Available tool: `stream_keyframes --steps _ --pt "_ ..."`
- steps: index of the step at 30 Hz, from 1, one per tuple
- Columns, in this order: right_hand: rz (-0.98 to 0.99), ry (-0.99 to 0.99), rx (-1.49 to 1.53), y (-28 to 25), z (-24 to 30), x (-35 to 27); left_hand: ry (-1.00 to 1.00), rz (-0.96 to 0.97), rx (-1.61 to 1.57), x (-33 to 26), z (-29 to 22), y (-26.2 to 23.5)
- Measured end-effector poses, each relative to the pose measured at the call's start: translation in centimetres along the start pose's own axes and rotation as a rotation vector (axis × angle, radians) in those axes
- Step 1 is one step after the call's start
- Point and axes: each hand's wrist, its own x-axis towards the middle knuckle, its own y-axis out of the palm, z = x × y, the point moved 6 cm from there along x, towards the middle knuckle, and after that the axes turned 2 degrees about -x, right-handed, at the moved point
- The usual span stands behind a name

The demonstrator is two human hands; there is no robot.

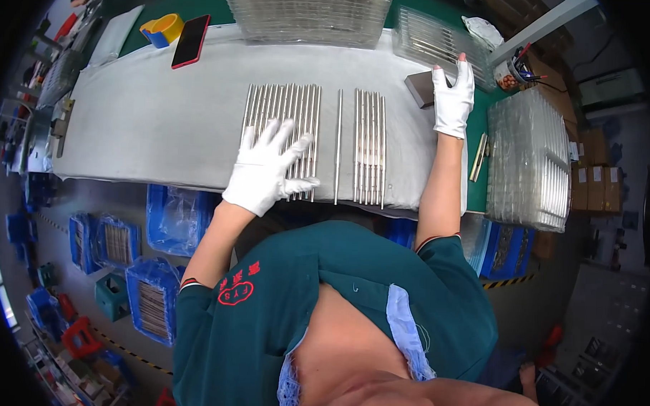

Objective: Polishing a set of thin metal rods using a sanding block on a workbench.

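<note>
A row of thin metal rods (282,105) lies side by side on the grey cloth in front of me. My left hand (263,166), in a white glove, rests on their near part with its fingers spread. A single rod (338,146) lies apart to the right of this row, and a smaller group of rods (370,147) sits beyond it. At the far right my right hand (453,101), gloved with bare thumb and index tips, reaches to the near edge of a clear plastic tray (424,35) of rods. Its fingers are apart and nothing shows between them. A dark grey block (420,89) is beside it.
Stacked clear trays stand at the back (310,16) and at the right (530,160). A red-edged phone (192,41) and a yellow tape dispenser (162,30) lie back left. A pen cup (512,73) stands behind my right hand. Blue crates (152,297) sit on the floor.
</note>
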Motion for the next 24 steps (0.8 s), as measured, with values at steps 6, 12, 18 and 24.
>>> stream_keyframes --steps 6,12,18,24 --pt "-0.015 0.008 0.053 0.2 0.2 -0.1 -0.079 0.035 0.041 -1.2 1.2 1.0" --pt "-0.017 0.018 0.072 0.3 0.2 -0.4 0.049 0.026 -0.113 0.3 -1.9 1.9" --pt "-0.002 0.025 0.076 0.5 0.2 -0.3 0.073 -0.001 -0.156 0.4 -2.0 0.7" --pt "-0.030 0.035 0.079 0.0 -0.1 -0.3 -0.370 0.208 0.094 -1.8 5.3 1.3"
